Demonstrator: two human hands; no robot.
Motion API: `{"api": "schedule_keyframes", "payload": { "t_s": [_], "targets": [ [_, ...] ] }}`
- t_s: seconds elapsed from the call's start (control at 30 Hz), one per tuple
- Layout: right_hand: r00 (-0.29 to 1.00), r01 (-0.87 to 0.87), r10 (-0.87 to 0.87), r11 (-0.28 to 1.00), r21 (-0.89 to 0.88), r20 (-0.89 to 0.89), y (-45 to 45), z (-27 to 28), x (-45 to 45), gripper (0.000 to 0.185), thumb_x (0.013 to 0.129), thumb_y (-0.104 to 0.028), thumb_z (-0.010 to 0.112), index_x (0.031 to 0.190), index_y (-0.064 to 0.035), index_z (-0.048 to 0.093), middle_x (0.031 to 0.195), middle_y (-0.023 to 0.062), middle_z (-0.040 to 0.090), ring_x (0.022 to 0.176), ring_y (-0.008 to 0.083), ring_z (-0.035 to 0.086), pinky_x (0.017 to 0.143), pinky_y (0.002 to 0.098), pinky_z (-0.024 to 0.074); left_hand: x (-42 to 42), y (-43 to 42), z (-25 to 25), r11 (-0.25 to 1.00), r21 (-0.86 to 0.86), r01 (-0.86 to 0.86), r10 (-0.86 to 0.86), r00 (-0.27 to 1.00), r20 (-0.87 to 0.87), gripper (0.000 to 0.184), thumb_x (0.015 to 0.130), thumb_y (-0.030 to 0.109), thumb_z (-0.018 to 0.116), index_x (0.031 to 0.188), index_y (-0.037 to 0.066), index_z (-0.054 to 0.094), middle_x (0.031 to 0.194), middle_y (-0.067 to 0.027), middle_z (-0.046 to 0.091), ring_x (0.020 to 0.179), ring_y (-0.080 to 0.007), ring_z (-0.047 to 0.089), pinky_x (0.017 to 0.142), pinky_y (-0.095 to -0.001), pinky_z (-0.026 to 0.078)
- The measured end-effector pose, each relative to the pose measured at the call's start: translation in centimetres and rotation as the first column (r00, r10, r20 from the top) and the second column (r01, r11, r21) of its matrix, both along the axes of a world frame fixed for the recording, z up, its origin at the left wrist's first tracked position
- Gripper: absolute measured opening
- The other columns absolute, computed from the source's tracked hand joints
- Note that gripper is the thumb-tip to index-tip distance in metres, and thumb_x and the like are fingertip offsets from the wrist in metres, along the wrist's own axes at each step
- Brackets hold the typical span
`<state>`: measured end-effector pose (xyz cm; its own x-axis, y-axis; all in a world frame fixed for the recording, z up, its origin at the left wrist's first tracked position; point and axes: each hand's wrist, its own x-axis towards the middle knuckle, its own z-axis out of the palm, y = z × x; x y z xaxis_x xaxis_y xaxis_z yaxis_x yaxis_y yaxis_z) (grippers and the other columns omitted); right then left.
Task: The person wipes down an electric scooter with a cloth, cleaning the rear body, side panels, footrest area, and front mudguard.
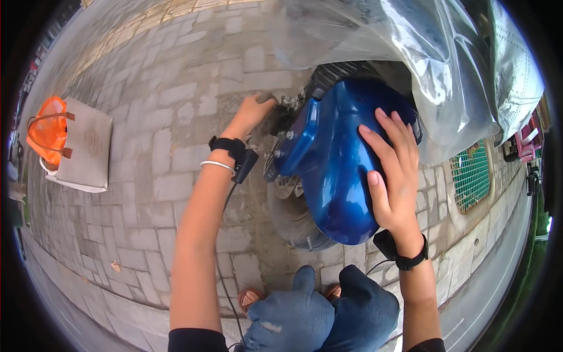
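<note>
A glossy blue fender (346, 182), with a smaller blue side panel (311, 135), covers the wheel of a two-wheeler in front of me. My right hand (396, 170) lies on the fender's right side, fingers stretched out and thumb apart. On the other side my left hand (253, 112) reaches to the dark, dirty mechanical parts (287, 105) by the wheel. Its fingers are curled; a small greyish-dark thing shows at their tips, too unclear to name. The dusty tyre (299, 226) shows below the fender. Both wrists wear black straps with small devices and cables.
Transparent plastic sheeting (375, 35) hangs over the vehicle's upper part. On the brick pavement (170, 152) at left stands a pale bag (88, 146) with an orange plastic bag (50, 132) in it. A green grate (470, 176) lies at right, near the kerb and road.
</note>
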<state>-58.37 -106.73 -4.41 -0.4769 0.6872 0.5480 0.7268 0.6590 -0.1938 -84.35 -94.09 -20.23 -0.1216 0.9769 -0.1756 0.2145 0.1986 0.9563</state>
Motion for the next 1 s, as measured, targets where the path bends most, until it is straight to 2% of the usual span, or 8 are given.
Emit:
{"api": "schedule_keyframes", "payload": {
  "t_s": [0.1, 0.17, 0.3, 0.47, 0.57, 0.77, 0.9, 1.0],
  "targets": [
    [1.0, 0.019, -0.02, 0.999, -0.048, -0.015, -0.2, 0.0, 0.1, 0.041, 0.082, -0.029, 0.051, 0.117, -0.0104, 0.059, 0.131, 0.0135, 0.048, 0.105, 0.0317, 0.049, 0.093, 0.0386, 0.0337, -1.3, -2.3, -0.4, 0.996, -0.044, 0.077, -0.071, 0.991, 0.118, 0.036, 0.078, 0.025, 0.059, 0.096, -0.006, 0.062, 0.082, -0.0122, 0.064, 0.073, -0.02, 0.058, 0.068, -0.0318, 0.046],
    [1.0, 0.026, -0.026, 0.999, -0.034, -0.015, -0.2, 0.0, 0.0, 0.041, 0.081, -0.029, 0.051, 0.117, -0.0105, 0.059, 0.13, 0.0134, 0.049, 0.104, 0.0313, 0.05, 0.093, 0.0382, 0.034, -2.4, -3.0, -1.9, 0.984, 0.03, 0.176, -0.169, 0.974, -0.152, 0.037, 0.081, 0.026, 0.055, 0.096, -0.007, 0.061, 0.083, -0.0146, 0.065, 0.075, -0.0223, 0.059, 0.07, -0.0329, 0.047],
    [0.999, 0.022, -0.022, 1.0, -0.012, -0.023, -0.3, 0.0, -0.1, 0.04, 0.08, -0.027, 0.052, 0.116, -0.0108, 0.059, 0.13, 0.0132, 0.049, 0.104, 0.0309, 0.05, 0.092, 0.0379, 0.0342, -2.5, -4.0, 1.3, 0.982, -0.072, 0.173, -0.183, 0.968, -0.172, 0.038, 0.083, 0.027, 0.052, 0.093, -0.008, 0.061, 0.083, -0.0161, 0.065, 0.078, -0.0234, 0.06, 0.074, -0.0334, 0.046],
    [1.0, 0.027, -0.027, 1.0, 0.006, 0.0, -0.4, 0.1, -0.3, 0.039, 0.079, -0.021, 0.053, 0.116, -0.0109, 0.059, 0.131, 0.0127, 0.048, 0.106, 0.0314, 0.049, 0.093, 0.0385, 0.0339, 1.0, -0.3, -2.4, 0.97, 0.085, -0.227, 0.213, 0.966, 0.149, 0.045, 0.087, 0.031, 0.053, 0.114, -0.005, 0.052, 0.103, -0.0173, 0.061, 0.093, -0.0208, 0.057, 0.081, -0.0315, 0.044],
    [0.999, 0.041, -0.041, 0.999, 0.014, -0.005, -0.4, 0.0, -0.5, 0.039, 0.078, -0.018, 0.054, 0.116, -0.0108, 0.059, 0.131, 0.0123, 0.048, 0.108, 0.0314, 0.048, 0.094, 0.0387, 0.0337, 1.1, -3.5, -0.9, 0.987, 0.127, -0.098, 0.029, 0.889, 0.457, 0.047, 0.088, 0.029, 0.055, 0.121, -0.002, 0.046, 0.11, -0.0164, 0.058, 0.098, -0.0197, 0.054, 0.083, -0.0309, 0.043],
    [0.999, 0.047, -0.047, 0.998, 0.028, 0.0, -0.4, -0.2, -0.4, 0.039, 0.078, -0.018, 0.054, 0.117, -0.0108, 0.058, 0.131, 0.0122, 0.048, 0.111, 0.0318, 0.047, 0.094, 0.0389, 0.0335, 0.8, -6.4, 3.3, 0.988, 0.04, 0.15, -0.151, 0.988, 0.021, 0.04, 0.09, 0.021, 0.056, 0.123, 0.001, 0.047, 0.115, -0.0121, 0.057, 0.102, -0.0169, 0.053, 0.087, -0.0289, 0.042],
    [0.999, 0.035, -0.035, 0.999, 0.026, 0.012, -0.4, -0.1, -0.3, 0.039, 0.078, -0.017, 0.053, 0.117, -0.0106, 0.058, 0.131, 0.0124, 0.047, 0.113, 0.0323, 0.047, 0.095, 0.0396, 0.0331, -0.9, -7.4, 3.9, 0.956, 0.009, 0.295, -0.295, 0.956, -0.004, 0.045, 0.089, 0.023, 0.058, 0.124, -0.001, 0.046, 0.117, -0.0121, 0.056, 0.106, -0.0169, 0.052, 0.089, -0.0288, 0.041],
    [0.999, 0.032, -0.032, 0.999, 0.038, 0.017, -0.4, 0.0, -0.4, 0.04, 0.078, -0.016, 0.053, 0.117, -0.0107, 0.058, 0.131, 0.0124, 0.047, 0.114, 0.0324, 0.046, 0.096, 0.0402, 0.0328, -1.1, -7.6, 3.6, 0.998, -0.056, 0.02, -0.007, 0.977, 0.214, 0.048, 0.089, 0.028, 0.057, 0.121, -0.006, 0.046, 0.119, -0.0113, 0.055, 0.108, -0.0167, 0.051, 0.092, -0.0284, 0.039]
  ]
}}
